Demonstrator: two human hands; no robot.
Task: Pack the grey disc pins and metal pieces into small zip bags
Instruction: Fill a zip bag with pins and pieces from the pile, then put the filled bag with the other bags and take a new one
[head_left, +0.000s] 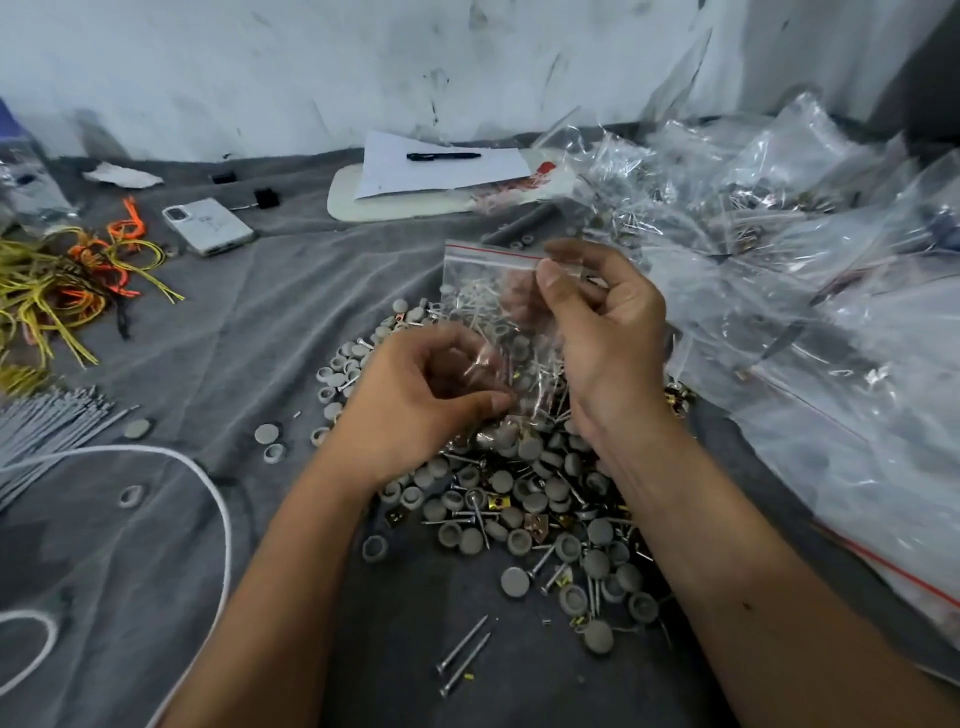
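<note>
While our right hand (597, 322) pinches the bag (498, 312) top, left hand (421, 395) fingers grip its bottom; next we seal the zip w/ both.

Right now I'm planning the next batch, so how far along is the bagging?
Filled bags are piled on the right, so a good share looks done. The right hand pinches a part-filled zip bag at its top while the left hand holds its lower end. A large heap of grey discs and nails is left.
</note>
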